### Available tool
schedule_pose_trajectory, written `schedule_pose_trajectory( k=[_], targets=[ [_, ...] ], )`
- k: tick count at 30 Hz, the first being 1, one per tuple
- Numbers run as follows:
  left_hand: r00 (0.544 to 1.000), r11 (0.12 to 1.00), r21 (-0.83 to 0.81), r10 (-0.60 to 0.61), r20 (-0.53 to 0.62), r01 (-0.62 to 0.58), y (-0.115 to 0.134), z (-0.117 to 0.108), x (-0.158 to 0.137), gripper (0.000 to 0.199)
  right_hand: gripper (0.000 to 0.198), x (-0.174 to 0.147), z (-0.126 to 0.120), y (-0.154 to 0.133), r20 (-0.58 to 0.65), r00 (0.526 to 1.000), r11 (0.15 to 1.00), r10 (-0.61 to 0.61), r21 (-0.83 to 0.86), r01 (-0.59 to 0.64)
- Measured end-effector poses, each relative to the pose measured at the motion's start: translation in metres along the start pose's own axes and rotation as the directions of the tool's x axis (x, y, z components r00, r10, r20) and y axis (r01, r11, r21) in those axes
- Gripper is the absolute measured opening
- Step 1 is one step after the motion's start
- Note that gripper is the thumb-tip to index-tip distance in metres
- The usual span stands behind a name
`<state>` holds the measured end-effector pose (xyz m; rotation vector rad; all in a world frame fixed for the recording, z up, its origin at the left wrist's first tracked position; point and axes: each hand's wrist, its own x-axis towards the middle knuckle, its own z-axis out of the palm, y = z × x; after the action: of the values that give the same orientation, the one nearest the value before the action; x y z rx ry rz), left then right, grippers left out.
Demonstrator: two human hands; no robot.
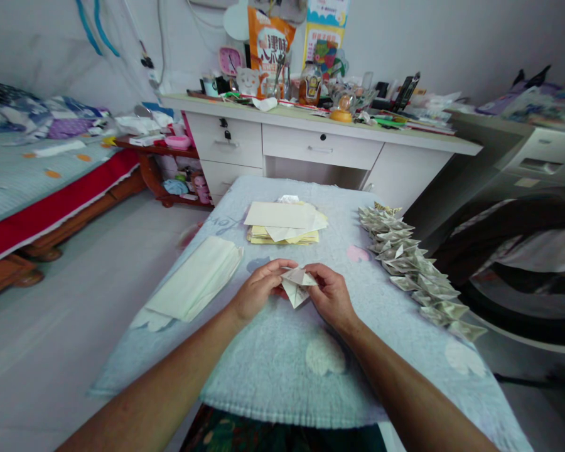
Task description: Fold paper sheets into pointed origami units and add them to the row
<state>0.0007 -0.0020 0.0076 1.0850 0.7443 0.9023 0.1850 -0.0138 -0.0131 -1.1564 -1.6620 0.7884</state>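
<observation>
Between both hands, just above the cloth-covered table (273, 370), is a small folded paper piece (295, 287) with pointed flaps. My left hand (262, 285) pinches its left side, thumb and fingers closed on the edge. On the right side, my right hand (332, 290) grips it with fingers curled partly behind it. Beyond the hands lies a stack of cream and yellow paper sheets (282, 216). To the left rests a pile of pale green paper (195, 279). Along the right edge runs a row of similar folded paper pieces (407, 260), tightly lined up.
A white desk (320, 141) stands behind the table, crowded with a jar (309, 85), an orange snack bag (269, 47) and a pink clock (230, 61). A bed (51, 176) is at left. A front-loading washing machine (522, 163) stands close on the right.
</observation>
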Motion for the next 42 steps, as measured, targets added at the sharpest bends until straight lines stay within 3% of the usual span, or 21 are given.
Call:
schedule_pose_trajectory(
  k=[6, 13, 17, 20, 24, 31, 38, 42],
  targets=[
    [1.0, 0.998, -0.065, 0.007, 0.03, -0.005, 0.005, -0.002, -0.002, 0.029, 0.03, 0.0, -0.003, -0.006, 0.019, 0.989, 0.98, -0.15, -0.133, 0.151],
    [0.995, 0.999, 0.045, 0.025, -0.093, -0.021, 0.0, -0.001, 0.002, 0.028, 0.032, 0.0, -0.004, -0.013, 0.142, 0.956, 0.937, -0.256, -0.206, 0.281],
    [0.995, 1.0, 0.025, -0.01, -0.098, 0.013, 0.0, -0.002, 0.001, 0.033, 0.037, -0.001, -0.003, -0.014, 0.174, 0.941, 0.926, -0.29, -0.198, 0.322],
    [0.996, 0.999, 0.014, -0.028, -0.08, 0.03, 0.001, -0.002, 0.0, 0.036, 0.038, -0.002, -0.001, -0.016, 0.141, 0.958, 0.942, -0.25, -0.194, 0.274],
    [0.999, 0.999, 0.015, -0.035, -0.016, 0.035, 0.001, 0.001, 0.001, 0.036, 0.039, -0.003, 0.003, -0.015, 0.081, 0.994, 0.99, -0.073, -0.119, 0.082],
    [0.998, 0.998, 0.02, -0.054, 0.033, 0.054, -0.002, 0.001, 0.003, 0.036, 0.009, -0.001, 0.004, -0.014, 0.002, 0.995, 0.99, 0.101, -0.099, -0.1],
    [0.997, 0.997, -0.014, -0.074, -0.028, 0.074, -0.003, 0.001, 0.002, 0.023, 0.016, -0.001, 0.003, -0.016, -0.013, 0.998, 0.984, 0.053, -0.17, -0.055],
    [0.99, 0.983, -0.152, -0.116, -0.074, 0.103, -0.001, -0.003, 0.003, 0.019, 0.034, -0.001, 0.001, -0.017, -0.028, 0.996, 0.983, -0.079, -0.166, 0.073]
  ],
)
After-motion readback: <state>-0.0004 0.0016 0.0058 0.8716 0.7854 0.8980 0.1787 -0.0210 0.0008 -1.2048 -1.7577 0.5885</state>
